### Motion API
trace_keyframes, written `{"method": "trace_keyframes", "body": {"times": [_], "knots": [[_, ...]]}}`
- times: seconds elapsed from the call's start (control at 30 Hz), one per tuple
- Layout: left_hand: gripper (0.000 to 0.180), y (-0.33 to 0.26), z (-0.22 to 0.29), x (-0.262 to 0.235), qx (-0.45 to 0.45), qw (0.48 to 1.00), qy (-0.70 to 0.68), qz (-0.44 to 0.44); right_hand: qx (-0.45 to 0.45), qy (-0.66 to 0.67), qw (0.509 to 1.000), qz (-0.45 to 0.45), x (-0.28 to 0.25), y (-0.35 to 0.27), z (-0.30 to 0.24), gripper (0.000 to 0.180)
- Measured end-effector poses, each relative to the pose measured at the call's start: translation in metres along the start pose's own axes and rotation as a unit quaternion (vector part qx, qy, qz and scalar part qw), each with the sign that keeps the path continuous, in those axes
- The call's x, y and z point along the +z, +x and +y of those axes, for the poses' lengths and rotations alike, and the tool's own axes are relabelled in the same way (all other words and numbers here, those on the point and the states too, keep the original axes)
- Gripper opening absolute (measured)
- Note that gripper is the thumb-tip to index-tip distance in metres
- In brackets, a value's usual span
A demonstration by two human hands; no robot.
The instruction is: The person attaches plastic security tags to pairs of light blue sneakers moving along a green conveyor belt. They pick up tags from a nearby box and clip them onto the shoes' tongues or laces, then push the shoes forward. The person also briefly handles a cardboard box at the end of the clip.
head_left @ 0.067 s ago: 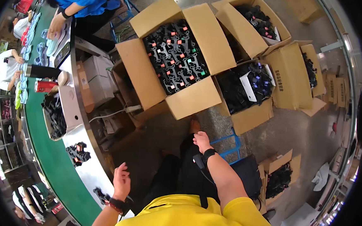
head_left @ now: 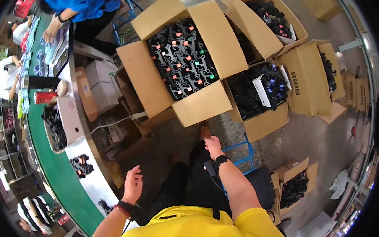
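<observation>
Both my hands are empty: left hand (head_left: 132,185) hangs open beside the white table (head_left: 93,186), right hand (head_left: 214,147) loosely curled, nearest the open box (head_left: 199,107) of black clips (head_left: 182,59) ahead.

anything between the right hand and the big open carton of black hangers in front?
Head view: between the right hand and the open carton of black hangers there is only a foot on the bare grey floor.

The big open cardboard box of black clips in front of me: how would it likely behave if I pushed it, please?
The cardboard box is packed nearly full of black clips, so it is probably heavy and would slide rather than tip. Its open flaps would likely bend if pushed.
</observation>
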State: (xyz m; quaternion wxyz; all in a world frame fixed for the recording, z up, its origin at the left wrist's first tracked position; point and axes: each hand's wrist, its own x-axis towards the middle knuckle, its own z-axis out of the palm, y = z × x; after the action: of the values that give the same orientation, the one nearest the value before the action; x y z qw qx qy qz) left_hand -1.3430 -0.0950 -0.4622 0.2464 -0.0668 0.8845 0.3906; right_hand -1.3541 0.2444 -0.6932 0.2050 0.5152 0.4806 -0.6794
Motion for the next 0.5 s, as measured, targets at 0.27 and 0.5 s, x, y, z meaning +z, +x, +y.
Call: {"method": "trace_keyframes", "body": {"times": [0.27, 0.5], "knots": [[0.044, 0.200, 0.024, 0.095, -0.267, 0.928, -0.219, -0.141, -0.108, 0.171, 0.979, 0.009, 0.002, 0.075, -0.029, 0.081], [0.085, 0.316, -0.010, 0.169, -0.347, 0.900, -0.176, -0.198, -0.095, 0.212, 0.964, -0.129, 0.025, 0.097, -0.034, 0.038]]}}
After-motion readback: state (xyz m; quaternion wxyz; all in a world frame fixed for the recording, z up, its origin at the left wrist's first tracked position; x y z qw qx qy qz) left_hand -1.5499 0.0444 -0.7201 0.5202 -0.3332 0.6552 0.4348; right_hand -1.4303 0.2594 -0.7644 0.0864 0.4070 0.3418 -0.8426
